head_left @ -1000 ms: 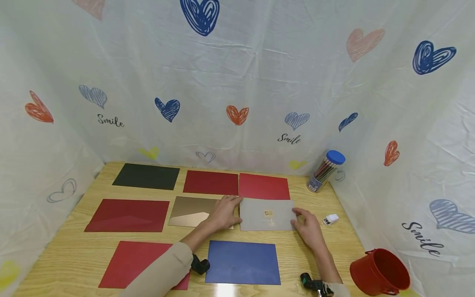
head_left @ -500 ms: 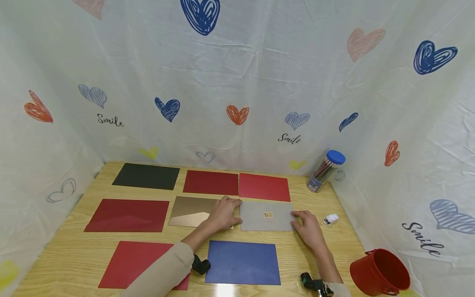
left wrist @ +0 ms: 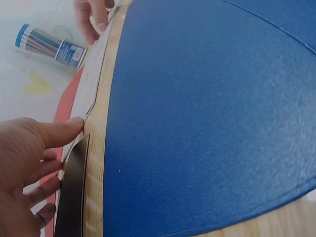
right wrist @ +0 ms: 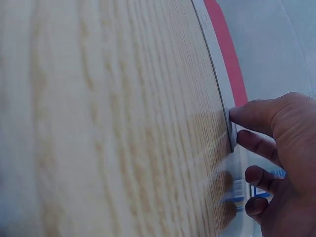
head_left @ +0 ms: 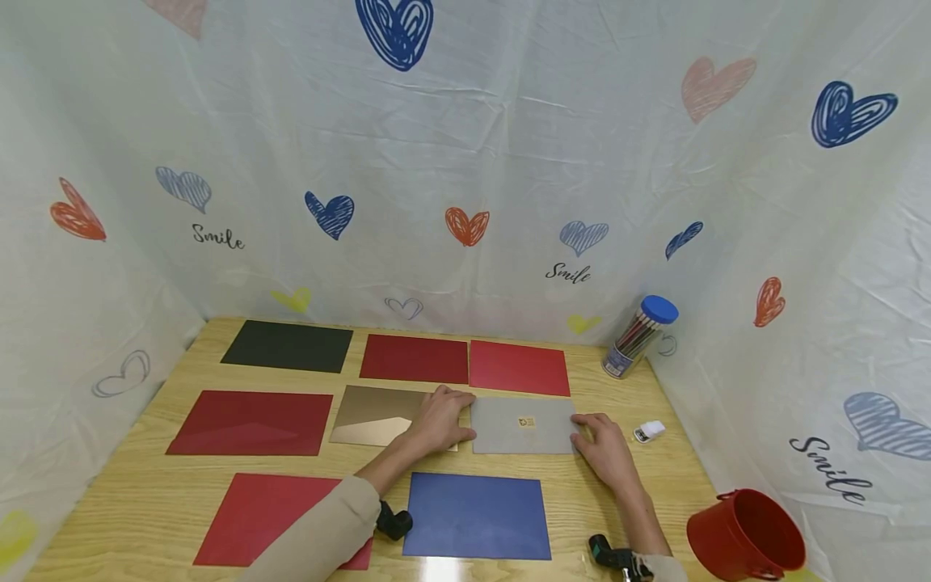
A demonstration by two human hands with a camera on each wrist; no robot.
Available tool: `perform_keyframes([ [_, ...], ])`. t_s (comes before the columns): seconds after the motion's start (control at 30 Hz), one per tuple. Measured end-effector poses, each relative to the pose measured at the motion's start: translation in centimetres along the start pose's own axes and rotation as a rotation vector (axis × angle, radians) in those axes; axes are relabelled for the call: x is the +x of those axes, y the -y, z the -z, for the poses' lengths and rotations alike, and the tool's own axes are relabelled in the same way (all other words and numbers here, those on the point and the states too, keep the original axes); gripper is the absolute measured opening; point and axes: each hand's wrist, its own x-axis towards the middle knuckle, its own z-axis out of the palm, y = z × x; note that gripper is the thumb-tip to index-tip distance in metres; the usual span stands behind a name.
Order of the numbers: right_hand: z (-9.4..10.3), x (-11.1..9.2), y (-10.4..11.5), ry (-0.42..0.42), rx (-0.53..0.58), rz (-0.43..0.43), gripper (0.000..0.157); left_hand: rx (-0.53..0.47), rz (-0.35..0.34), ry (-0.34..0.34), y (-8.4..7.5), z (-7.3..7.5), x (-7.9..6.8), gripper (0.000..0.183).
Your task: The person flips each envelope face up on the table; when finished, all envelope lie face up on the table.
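A thin grey board (head_left: 509, 428) with a small yellowish label (head_left: 527, 422) lies between the two hands. Along its left side rests my left hand (head_left: 439, 422), thumb and forefinger stretched out to the edge, its other fingers over the shiny bronze sheet (head_left: 371, 408). In the left wrist view, the left thumb is straight, with its tip at the board's near corner. My right hand (head_left: 605, 449) pinches the board's right edge between thumb and forefinger; in the right wrist view, its remaining fingers (right wrist: 261, 177) curl beside the edge. Right behind the board lies a bright red sheet (head_left: 520, 368).
Around the hands lie a blue sheet (head_left: 476, 516), several red sheets (head_left: 250, 422) and a dark green sheet (head_left: 287, 346). At the right stand a blue-lidded tube of pencils (head_left: 637, 338), a small white bottle (head_left: 649, 431) and a red bucket (head_left: 727, 533). A heart-printed curtain (head_left: 407, 145) encloses the table.
The grey board's far edge has come down toward me, baring more of the bright red sheet, and the board now lies flat. Both hands have stayed almost in place at its sides.
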Motion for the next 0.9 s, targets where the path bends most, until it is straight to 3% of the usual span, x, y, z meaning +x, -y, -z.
perform_keyframes([
  [0.27,0.2,0.8,0.7,-0.029,-0.01,-0.046,0.035,-0.034,-0.014,-0.009,0.2,0.1,0.4,0.06],
  [0.53,0.0,4.2,2.4,-0.089,0.037,-0.034,0.031,-0.093,0.03,-0.04,1.1,1.0,2.7,0.052],
  [0.73,-0.9,7.2,3.0,-0.053,-0.04,-0.043,0.035,-0.071,0.109,0.014,1.5,1.4,4.3,0.057],
  [0.9,-1.0,8.3,3.2,-0.03,-0.064,-0.1,0.038,-0.058,0.132,0.051,1.8,1.2,4.7,0.058],
])
